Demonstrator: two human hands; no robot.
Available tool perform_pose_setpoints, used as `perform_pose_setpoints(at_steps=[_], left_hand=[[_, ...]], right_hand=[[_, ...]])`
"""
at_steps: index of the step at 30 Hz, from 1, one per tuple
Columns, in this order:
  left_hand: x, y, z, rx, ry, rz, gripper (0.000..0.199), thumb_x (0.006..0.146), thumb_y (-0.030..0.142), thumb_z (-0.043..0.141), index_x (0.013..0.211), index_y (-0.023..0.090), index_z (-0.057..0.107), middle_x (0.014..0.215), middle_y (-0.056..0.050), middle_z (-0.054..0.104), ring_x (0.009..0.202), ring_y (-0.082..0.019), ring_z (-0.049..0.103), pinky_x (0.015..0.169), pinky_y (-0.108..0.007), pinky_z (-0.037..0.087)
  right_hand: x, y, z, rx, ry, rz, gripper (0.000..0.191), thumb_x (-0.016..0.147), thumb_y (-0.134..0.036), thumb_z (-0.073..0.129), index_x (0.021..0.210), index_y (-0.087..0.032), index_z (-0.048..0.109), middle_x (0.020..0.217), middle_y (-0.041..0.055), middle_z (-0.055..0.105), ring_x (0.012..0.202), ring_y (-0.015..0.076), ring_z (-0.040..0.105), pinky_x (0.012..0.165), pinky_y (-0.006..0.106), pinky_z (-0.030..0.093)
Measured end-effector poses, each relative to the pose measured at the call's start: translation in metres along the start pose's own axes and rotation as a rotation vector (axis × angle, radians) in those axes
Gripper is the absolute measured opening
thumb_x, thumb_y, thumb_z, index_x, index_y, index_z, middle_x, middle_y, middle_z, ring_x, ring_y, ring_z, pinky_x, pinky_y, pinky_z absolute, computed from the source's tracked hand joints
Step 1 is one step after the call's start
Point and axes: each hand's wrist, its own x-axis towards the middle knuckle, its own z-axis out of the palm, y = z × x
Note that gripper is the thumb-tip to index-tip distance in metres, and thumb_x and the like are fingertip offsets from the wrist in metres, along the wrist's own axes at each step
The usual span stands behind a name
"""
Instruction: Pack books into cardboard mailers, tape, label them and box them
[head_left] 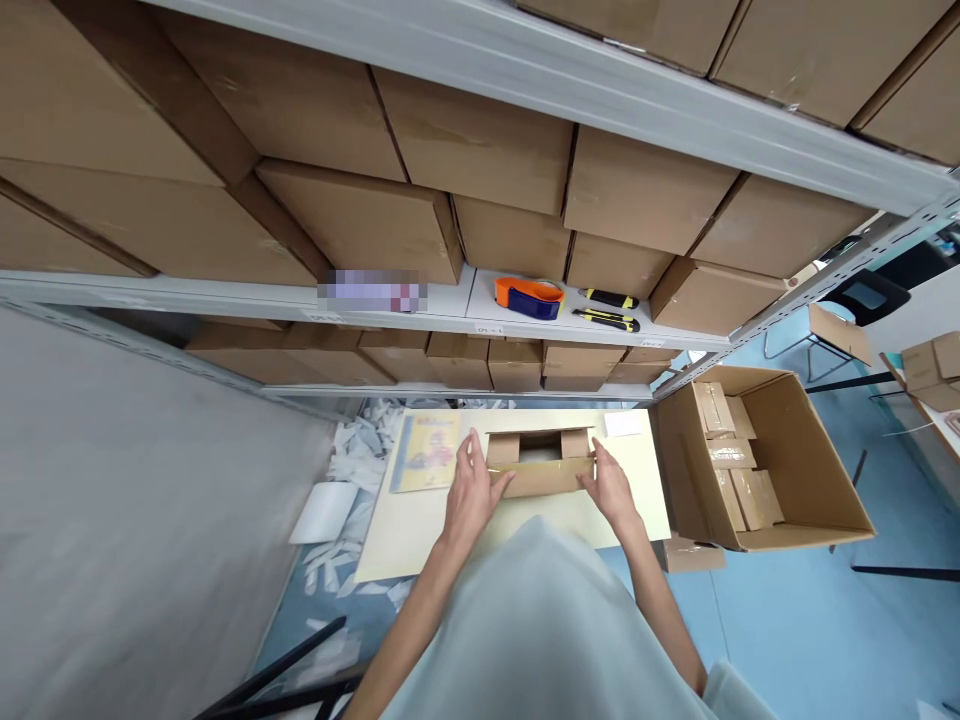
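A small cardboard box (541, 481) rests on the pale yellow tabletop (390, 530) in front of me. Its side flaps are folded in, leaving a gap in the middle through which a light surface shows, and its near flap stands toward me. My left hand (470, 490) grips the box's left end, thumb on the near flap and fingers along the side. At the right end my right hand (611, 490) holds it in a similar way, with the thumb at the near corner. Left of the box lies a flat yellow and blue printed packet (426, 452).
An open carton (814, 480) with several small taped boxes stands at the right. Shelves of cardboard boxes rise ahead; on one lie an orange and blue tape dispenser (529, 298) and yellow-black cutters (607, 320). Scrap paper (352, 455) litters the floor at left.
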Motion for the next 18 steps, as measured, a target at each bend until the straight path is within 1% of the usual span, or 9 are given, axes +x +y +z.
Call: perform_pose_setpoints(at_steps=[2, 4, 6, 8, 10, 11, 14, 16, 18], left_hand=[[0.010, -0.001, -0.001, 0.022, 0.015, 0.088, 0.085, 0.099, 0.042, 0.066, 0.171, 0.017, 0.028, 0.175, -0.028, 0.024, 0.160, -0.047, 0.036, 0.118, -0.061, 0.049], [0.016, -0.004, -0.003, 0.031, -0.006, 0.166, 0.071, 0.098, 0.033, 0.067, 0.164, 0.020, 0.043, 0.177, -0.025, 0.023, 0.162, -0.047, 0.032, 0.123, -0.062, 0.044], [0.016, -0.010, -0.003, 0.030, -0.019, 0.196, 0.052, 0.098, 0.030, 0.066, 0.148, 0.019, 0.061, 0.173, -0.024, 0.032, 0.159, -0.046, 0.036, 0.124, -0.062, 0.043], [0.012, -0.016, -0.001, 0.022, -0.033, 0.182, 0.035, 0.099, 0.033, 0.065, 0.130, 0.019, 0.072, 0.166, -0.023, 0.043, 0.155, -0.046, 0.042, 0.123, -0.062, 0.044], [0.006, -0.020, 0.003, -0.013, -0.044, 0.120, 0.031, 0.101, 0.038, 0.062, 0.123, 0.021, 0.075, 0.159, -0.021, 0.052, 0.149, -0.044, 0.050, 0.120, -0.061, 0.048], [0.002, -0.022, 0.006, -0.048, -0.044, 0.076, 0.033, 0.102, 0.041, 0.060, 0.124, 0.022, 0.076, 0.155, -0.020, 0.056, 0.145, -0.042, 0.055, 0.118, -0.059, 0.050], [-0.002, -0.024, 0.014, -0.213, -0.023, -0.062, 0.035, 0.105, 0.047, 0.055, 0.124, 0.027, 0.076, 0.139, -0.013, 0.068, 0.130, -0.033, 0.067, 0.109, -0.049, 0.058], [-0.001, -0.026, 0.019, -0.319, 0.005, -0.147, 0.035, 0.103, 0.050, 0.056, 0.119, 0.027, 0.078, 0.127, -0.010, 0.072, 0.118, -0.029, 0.072, 0.099, -0.043, 0.063], [0.004, -0.030, 0.024, -0.394, 0.035, -0.220, 0.035, 0.099, 0.053, 0.060, 0.110, 0.026, 0.080, 0.119, -0.010, 0.073, 0.109, -0.027, 0.073, 0.092, -0.040, 0.065]], right_hand=[[0.005, 0.001, -0.001, -0.049, 0.085, -0.013, 0.089, 0.092, -0.020, 0.068, 0.172, -0.019, 0.029, 0.150, 0.0203, 0.062, 0.140, 0.0378, 0.061, 0.115, 0.052, 0.053], [0.009, 0.003, -0.002, -0.058, 0.127, -0.048, 0.089, 0.093, -0.020, 0.067, 0.173, -0.023, 0.028, 0.158, 0.0201, 0.053, 0.146, 0.0376, 0.055, 0.116, 0.052, 0.052], [0.011, 0.006, -0.003, -0.051, 0.133, -0.084, 0.075, 0.095, -0.022, 0.065, 0.167, -0.025, 0.042, 0.161, 0.0187, 0.049, 0.147, 0.0364, 0.054, 0.117, 0.051, 0.052], [0.010, 0.009, -0.001, -0.049, 0.133, -0.111, 0.053, 0.100, -0.027, 0.062, 0.152, -0.022, 0.060, 0.159, 0.0188, 0.052, 0.145, 0.0364, 0.055, 0.119, 0.051, 0.051], [0.009, 0.012, 0.002, -0.037, 0.131, -0.115, 0.038, 0.104, -0.033, 0.058, 0.136, -0.019, 0.072, 0.153, 0.0202, 0.058, 0.142, 0.0371, 0.057, 0.119, 0.052, 0.050], [0.008, 0.013, 0.005, -0.019, 0.130, -0.112, 0.036, 0.106, -0.035, 0.055, 0.131, -0.019, 0.074, 0.148, 0.0204, 0.062, 0.139, 0.0368, 0.059, 0.117, 0.052, 0.051], [0.008, 0.016, 0.013, 0.087, 0.139, -0.083, 0.037, 0.109, -0.038, 0.045, 0.121, -0.020, 0.076, 0.128, 0.0164, 0.074, 0.124, 0.0331, 0.068, 0.107, 0.047, 0.055], [0.011, 0.016, 0.017, 0.185, 0.140, -0.029, 0.035, 0.107, -0.040, 0.045, 0.113, -0.023, 0.075, 0.116, 0.0112, 0.078, 0.109, 0.0296, 0.073, 0.097, 0.042, 0.058], [0.016, 0.016, 0.020, 0.266, 0.136, 0.025, 0.030, 0.105, -0.042, 0.047, 0.106, -0.025, 0.072, 0.110, 0.0072, 0.079, 0.097, 0.0264, 0.075, 0.088, 0.038, 0.058]])
